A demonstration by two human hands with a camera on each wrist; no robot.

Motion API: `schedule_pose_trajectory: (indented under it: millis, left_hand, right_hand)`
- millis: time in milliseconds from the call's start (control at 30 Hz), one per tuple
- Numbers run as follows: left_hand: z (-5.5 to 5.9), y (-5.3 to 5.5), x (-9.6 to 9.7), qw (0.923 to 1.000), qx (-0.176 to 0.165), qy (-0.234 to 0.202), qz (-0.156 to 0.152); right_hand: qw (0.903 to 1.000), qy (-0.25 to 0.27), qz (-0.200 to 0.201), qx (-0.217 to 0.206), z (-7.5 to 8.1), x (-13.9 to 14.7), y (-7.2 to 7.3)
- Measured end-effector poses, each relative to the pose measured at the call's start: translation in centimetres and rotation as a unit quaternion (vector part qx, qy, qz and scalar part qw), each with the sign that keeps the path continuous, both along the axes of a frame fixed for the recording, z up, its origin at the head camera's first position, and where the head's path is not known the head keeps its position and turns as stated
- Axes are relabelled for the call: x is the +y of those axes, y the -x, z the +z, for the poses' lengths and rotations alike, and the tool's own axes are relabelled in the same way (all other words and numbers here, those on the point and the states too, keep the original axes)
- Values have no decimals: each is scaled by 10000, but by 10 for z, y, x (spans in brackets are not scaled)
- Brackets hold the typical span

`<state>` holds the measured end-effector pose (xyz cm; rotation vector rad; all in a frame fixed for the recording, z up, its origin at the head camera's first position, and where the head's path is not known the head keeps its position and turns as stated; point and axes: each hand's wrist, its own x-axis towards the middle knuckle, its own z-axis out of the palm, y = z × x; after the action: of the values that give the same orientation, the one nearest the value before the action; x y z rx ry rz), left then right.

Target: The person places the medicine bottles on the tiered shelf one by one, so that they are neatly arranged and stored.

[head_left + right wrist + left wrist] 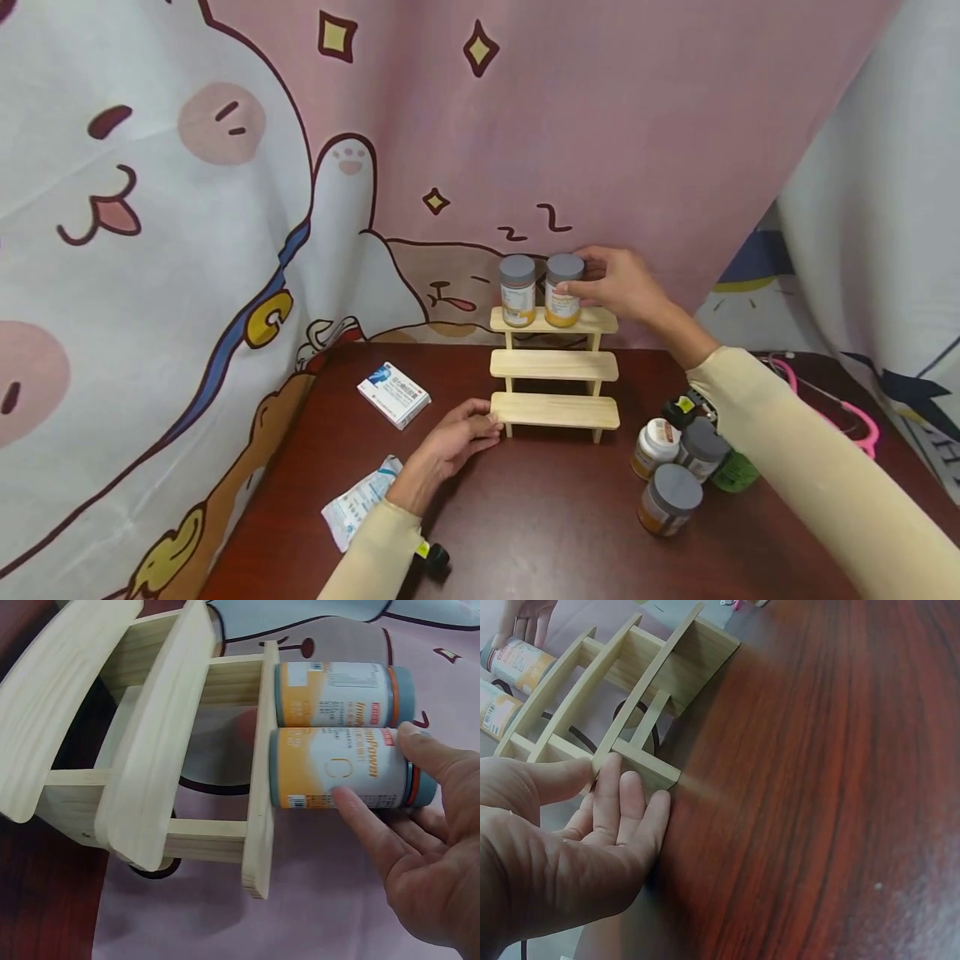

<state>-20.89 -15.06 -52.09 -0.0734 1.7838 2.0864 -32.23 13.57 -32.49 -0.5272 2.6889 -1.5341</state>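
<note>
A three-tier wooden display rack (555, 365) stands at the back of the table. Two pill bottles with grey lids are upright on its top tier, the left bottle (517, 292) and the right bottle (562, 307). My right hand (630, 287) holds the right bottle from its right side, thumb near the lid and fingers along the label. In the right wrist view the two bottles (337, 769) are side by side, very close together. My left hand (455, 437) pinches the left end of the lowest tier (641, 697) between thumb and fingers.
A white-and-blue medicine box (393, 394) and a plastic packet (360, 502) lie at left. Several containers stand at right, including a white bottle (656, 448) and a grey-lidded bottle (670, 500). A pink stethoscope (862, 425) lies beyond my right sleeve. A printed curtain (637, 125) hangs behind.
</note>
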Motion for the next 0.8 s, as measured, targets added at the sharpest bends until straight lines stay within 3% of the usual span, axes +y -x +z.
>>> schedule_pose_trajectory:
  millis: [300,800]
  left_hand:
    - [1,0,0,10000,23,35,7]
    - [-1,-1,0,10000,-7,-15,18]
  right_hand:
    - [9999,120,-2,64,-5,-4,0]
    - [9952,-815,5,533,-7,3,-2]
